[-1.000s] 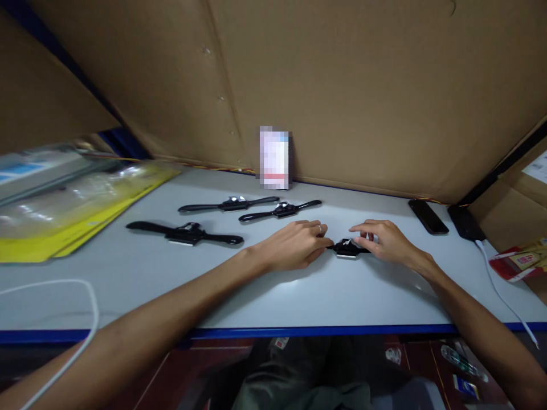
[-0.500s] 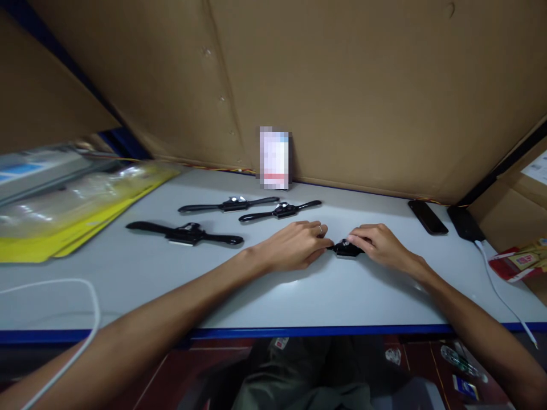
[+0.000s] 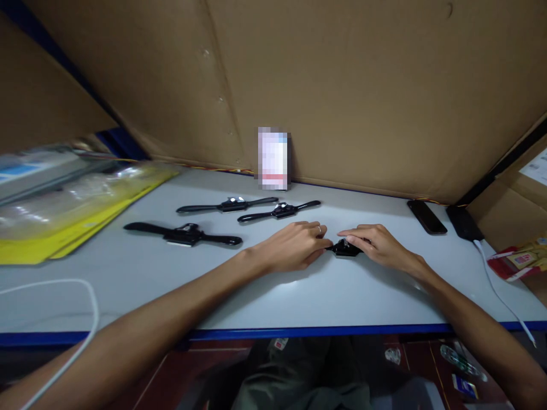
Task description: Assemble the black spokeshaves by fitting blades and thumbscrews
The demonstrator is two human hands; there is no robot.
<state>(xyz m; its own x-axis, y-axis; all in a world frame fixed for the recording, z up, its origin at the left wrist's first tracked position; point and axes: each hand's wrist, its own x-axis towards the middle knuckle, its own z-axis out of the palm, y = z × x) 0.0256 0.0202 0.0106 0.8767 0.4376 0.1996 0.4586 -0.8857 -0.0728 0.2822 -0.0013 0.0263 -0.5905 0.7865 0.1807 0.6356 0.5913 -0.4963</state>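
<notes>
- I am seeing both hands meeting over one black watch (image 3: pixel 345 249) lying on the white table (image 3: pixel 299 296), near the middle and a little toward the right.
- Most of that watch is being covered: only the dark body and a short stub of strap are showing between the two hands, so I cannot make out its face or the rest of the straps.
- As far as the showing part is telling me, its long axis is running left to right, roughly along the table's front edge.
- The left hand (image 3: pixel 294 246) is lying palm down with fingers curled, fingertips pinching the strap end at the watch's left side; a ring is showing on one finger.
- The right hand (image 3: pixel 374 246) is resting over the watch's right part, fingers loosely bent and touching the body; whether it is truly gripping I cannot tell.
- Three more watches are lying flat and well apart to the left: one large in front (image 3: pixel 183 234), two slimmer behind (image 3: pixel 228 205) (image 3: pixel 280 211), all stretched left to right.
- A blurred-out card (image 3: pixel 274 158) is standing against the cardboard wall (image 3: pixel 342 85).
- A phone (image 3: pixel 426 217) and a dark device with a white cable (image 3: pixel 491 273) are lying far right; the cable is running off the table's edge.
- Yellow packets (image 3: pixel 64 222) at far left are smeared and cut off.
</notes>
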